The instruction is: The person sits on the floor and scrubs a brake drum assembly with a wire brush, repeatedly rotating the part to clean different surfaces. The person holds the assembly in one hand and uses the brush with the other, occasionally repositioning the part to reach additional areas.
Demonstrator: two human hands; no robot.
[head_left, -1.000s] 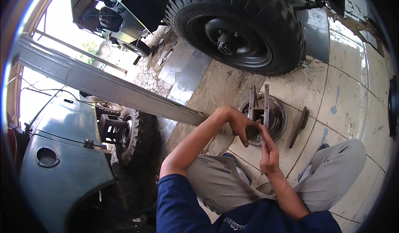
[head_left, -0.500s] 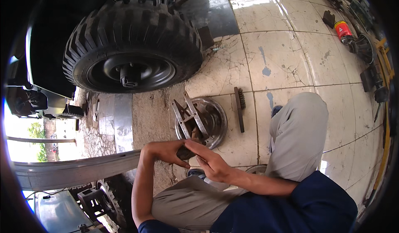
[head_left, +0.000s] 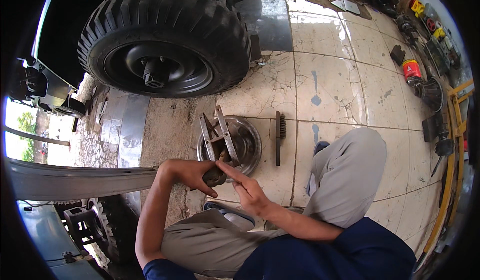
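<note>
My left hand (head_left: 192,174) curves over a dark, rusty metal part (head_left: 215,178), thumb on the near side and fingers on the far side. My right hand (head_left: 251,196) reaches in from the right, its index finger stretched out to the part and the other fingers curled; I see nothing held in it. Just beyond, a metal frame with two parallel arms (head_left: 227,135) tilts over a round, dished metal disc (head_left: 251,142) on the floor. Whether the rusty part is joined to the frame is hidden by my fingers.
A wire brush (head_left: 278,139) lies right of the disc. Ahead on the left stands a large treaded tyre (head_left: 165,27) on a vehicle. A grey metal beam (head_left: 85,180) comes in from the left. Along the right are a red can (head_left: 411,69), machine parts and a yellow frame (head_left: 452,180).
The view has shifted, so the floor things sit differently in it. My right hand has drawn back slightly from my left, with its index finger now pointing at the rusty metal part.
</note>
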